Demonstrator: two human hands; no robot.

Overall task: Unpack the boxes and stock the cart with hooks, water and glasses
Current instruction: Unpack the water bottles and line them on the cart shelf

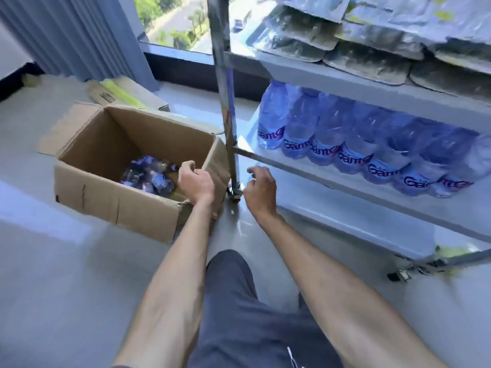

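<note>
Reached with the left hand (195, 181) over the near rim of the open cardboard box (111, 205), fingers loosely curled and grasping nothing, toward the few remaining water bottles (150, 176) lying loose on the box bottom; hovered with the right hand (259, 187) just beside the cart post (228, 123), fingers likewise relaxed and empty, though something pale blurred behind them could not be made out. Risked, in judgement, a fumbled pick from bottles lying jumbled and smooth-sided, a knock against the post on the way across, and toppled neighbours in the crowded bottle row (358, 144) on the lower shelf (345, 203).
</note>
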